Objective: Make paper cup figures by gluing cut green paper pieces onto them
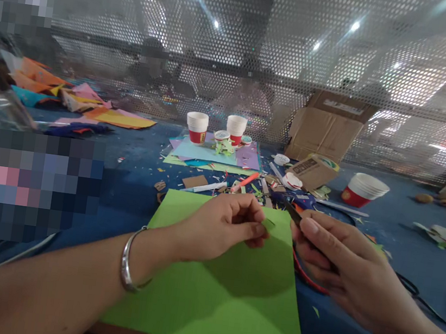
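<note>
Left hand (231, 225), centre of frame: pinches a small green scrap (268, 224) above a green sheet (208, 307), lower centre. Right hand (345, 254), right of centre: grasps a dark pointed tool (292, 213). Stacked cups (363, 190), farther right, upon the blue desk (397, 234).

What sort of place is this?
Likely a craft workspace: a flat, bright green paper-like sheet lies in front, brown cardboard and pale paper scraps litter the blue table, and orange, pink and yellow sheets are heaped toward the left.

The left hand (235, 224) (fingers (251, 206) curled) pinches; the right hand (342, 259) grips, thumb (326, 240) uppermost.
</note>
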Demonstrator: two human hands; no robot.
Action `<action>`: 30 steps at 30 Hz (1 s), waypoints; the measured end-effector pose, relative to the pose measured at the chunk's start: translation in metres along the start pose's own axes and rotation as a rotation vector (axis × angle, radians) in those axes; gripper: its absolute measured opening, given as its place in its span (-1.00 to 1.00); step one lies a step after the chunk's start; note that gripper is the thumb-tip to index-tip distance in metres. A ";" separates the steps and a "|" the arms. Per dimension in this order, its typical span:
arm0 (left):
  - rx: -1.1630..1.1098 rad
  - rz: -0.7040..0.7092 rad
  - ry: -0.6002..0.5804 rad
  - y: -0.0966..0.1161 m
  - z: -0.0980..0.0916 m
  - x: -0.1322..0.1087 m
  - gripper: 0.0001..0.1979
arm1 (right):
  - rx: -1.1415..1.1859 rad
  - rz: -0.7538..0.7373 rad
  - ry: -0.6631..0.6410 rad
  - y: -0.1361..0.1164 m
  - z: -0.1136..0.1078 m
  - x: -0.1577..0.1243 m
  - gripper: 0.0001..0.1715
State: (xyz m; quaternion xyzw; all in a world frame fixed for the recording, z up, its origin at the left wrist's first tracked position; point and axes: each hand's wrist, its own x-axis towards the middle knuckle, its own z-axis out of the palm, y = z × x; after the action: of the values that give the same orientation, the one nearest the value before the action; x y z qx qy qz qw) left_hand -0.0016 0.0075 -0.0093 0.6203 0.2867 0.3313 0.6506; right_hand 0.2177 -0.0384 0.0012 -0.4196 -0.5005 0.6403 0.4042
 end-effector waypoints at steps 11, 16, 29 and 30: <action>-0.118 -0.100 0.061 0.008 0.013 -0.004 -0.83 | -0.187 -0.158 0.067 0.006 0.007 0.008 -0.61; -0.110 -0.110 0.038 0.007 0.016 -0.004 -0.83 | -0.289 -0.170 0.082 0.007 0.010 0.009 -0.73; 0.131 0.003 0.112 0.002 0.011 -0.005 -0.84 | -0.436 -0.191 0.150 0.009 0.009 0.010 -0.70; 0.124 0.004 0.113 0.002 0.012 -0.005 -0.85 | -0.472 -0.210 0.158 0.009 0.009 0.010 -0.71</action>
State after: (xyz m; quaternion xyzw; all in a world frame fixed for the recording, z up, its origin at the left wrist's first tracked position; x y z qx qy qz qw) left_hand 0.0044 -0.0034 -0.0069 0.6402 0.3419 0.3486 0.5930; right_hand 0.2047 -0.0333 -0.0080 -0.4967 -0.6436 0.4259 0.3971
